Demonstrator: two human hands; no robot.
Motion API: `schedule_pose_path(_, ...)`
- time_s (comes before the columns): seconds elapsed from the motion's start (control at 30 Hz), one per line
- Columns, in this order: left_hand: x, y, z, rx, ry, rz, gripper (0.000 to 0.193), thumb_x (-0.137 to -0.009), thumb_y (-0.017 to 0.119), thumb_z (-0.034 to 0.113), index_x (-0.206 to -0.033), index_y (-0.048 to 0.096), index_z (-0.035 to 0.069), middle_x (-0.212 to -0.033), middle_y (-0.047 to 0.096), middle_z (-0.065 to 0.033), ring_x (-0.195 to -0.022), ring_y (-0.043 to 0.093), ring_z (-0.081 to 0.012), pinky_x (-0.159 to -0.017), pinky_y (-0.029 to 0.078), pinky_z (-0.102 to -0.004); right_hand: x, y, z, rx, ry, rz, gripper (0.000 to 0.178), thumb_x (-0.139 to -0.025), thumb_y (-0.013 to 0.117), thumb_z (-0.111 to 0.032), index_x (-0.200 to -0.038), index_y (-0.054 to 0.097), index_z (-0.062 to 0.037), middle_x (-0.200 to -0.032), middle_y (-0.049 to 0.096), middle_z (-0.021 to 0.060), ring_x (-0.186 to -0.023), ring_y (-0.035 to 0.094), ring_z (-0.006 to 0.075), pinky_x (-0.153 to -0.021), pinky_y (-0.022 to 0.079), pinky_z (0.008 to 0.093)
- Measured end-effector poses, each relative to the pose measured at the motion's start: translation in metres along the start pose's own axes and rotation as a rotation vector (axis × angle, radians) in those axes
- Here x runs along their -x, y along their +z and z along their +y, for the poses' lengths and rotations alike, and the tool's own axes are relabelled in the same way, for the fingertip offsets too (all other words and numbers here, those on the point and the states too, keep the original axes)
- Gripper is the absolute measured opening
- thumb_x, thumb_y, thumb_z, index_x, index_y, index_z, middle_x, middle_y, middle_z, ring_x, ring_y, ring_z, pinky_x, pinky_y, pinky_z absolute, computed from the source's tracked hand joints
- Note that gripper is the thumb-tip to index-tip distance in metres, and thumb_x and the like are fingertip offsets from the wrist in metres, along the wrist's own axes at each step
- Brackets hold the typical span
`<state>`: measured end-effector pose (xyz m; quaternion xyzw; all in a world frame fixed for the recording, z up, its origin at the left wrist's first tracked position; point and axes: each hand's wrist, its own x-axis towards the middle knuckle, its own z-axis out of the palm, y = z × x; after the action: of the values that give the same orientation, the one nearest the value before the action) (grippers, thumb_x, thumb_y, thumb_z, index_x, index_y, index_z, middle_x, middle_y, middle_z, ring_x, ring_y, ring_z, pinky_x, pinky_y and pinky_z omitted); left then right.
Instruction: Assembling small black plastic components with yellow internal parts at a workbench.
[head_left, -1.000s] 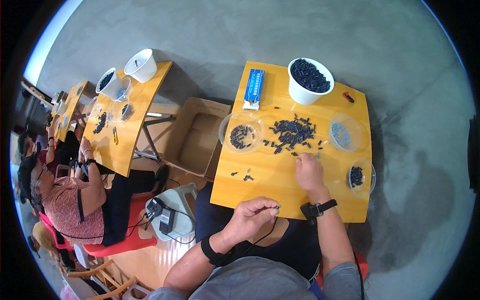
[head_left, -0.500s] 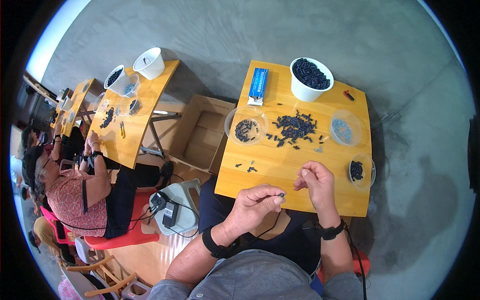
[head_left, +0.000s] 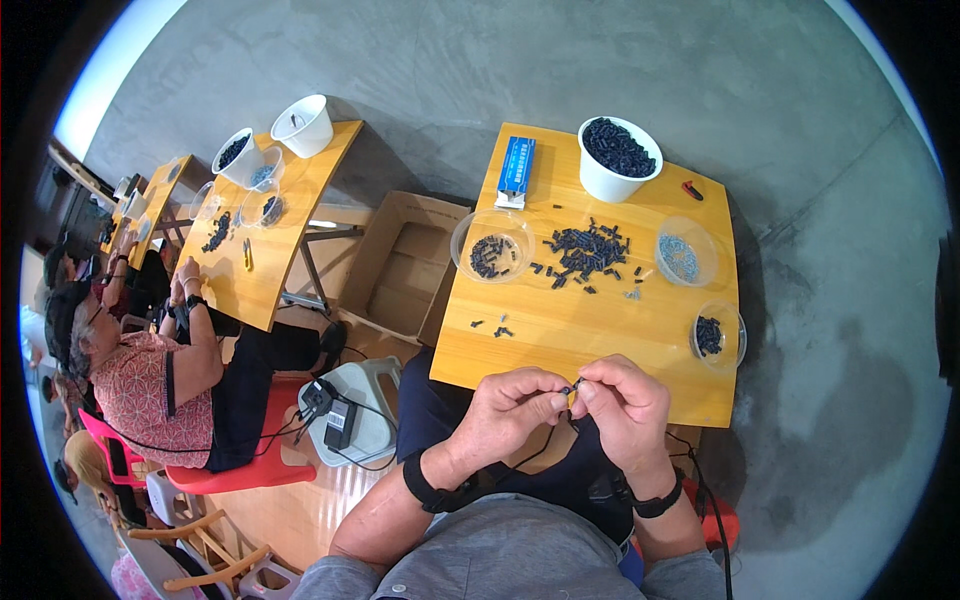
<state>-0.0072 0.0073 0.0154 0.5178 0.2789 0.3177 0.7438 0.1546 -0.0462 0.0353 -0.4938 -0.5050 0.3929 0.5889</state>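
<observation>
In front of my body, just off the table's near edge, my left hand [head_left: 515, 412] pinches a small black plastic part [head_left: 565, 391] between thumb and forefinger. My right hand [head_left: 628, 408] meets it there, thumb and forefinger closed at the same spot; what these fingertips grip is too small to make out. Beyond them, a loose pile of black parts [head_left: 588, 250] covers the middle of the yellow wooden table [head_left: 600, 340]. A few more black pieces [head_left: 503, 332] lie near the left edge, and some small silvery pieces [head_left: 633, 294] lie below the pile.
Clear bowls hold black parts [head_left: 490, 256] at left and silvery pieces [head_left: 678, 258] at right; a clear tub [head_left: 738, 355] stands near the right edge. Farther back are a white bucket [head_left: 605, 187], blue box [head_left: 516, 165] and red-black tool [head_left: 692, 190]. A co-worker [head_left: 150, 390] sits left.
My right hand has moved down and left, bringing its fingertips to the part in my left hand. The left hand stays nearly in place.
</observation>
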Motion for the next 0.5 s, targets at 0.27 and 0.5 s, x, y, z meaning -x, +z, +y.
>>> schedule_pose_path(0.27, -0.0037, -0.0018, 0.0024, 0.039, -0.006, -0.016, 0.011, -0.088, 0.059, 0.002, -0.097, 0.063, -0.003, -0.085, 0.064, -0.0047, -0.075, 0.058, -0.0085, -0.068, 0.048, -0.0219, -0.0026, 0.0045, 0.0034, 0.050, -0.024, 0.008, 0.008, -0.086, 0.058, 0.003, -0.093, 0.060, 0.0061, -0.086, 0.059, 0.0108, -0.067, 0.061, 0.0113, -0.058, 0.051, 0.0210)
schedule_pose_path(0.5, -0.0082, -0.0049, 0.0017, 0.052, -0.007, -0.040, 0.012, -0.089, 0.059, 0.003, -0.099, 0.063, -0.003, -0.087, 0.064, -0.0046, -0.075, 0.058, -0.0086, -0.069, 0.048, -0.0217, -0.0076, -0.0002, 0.0099, 0.148, -0.093, -0.036, 0.011, -0.084, 0.054, 0.009, -0.093, 0.059, 0.0052, -0.085, 0.056, 0.0103, -0.065, 0.059, 0.0120, -0.057, 0.050, 0.0222)
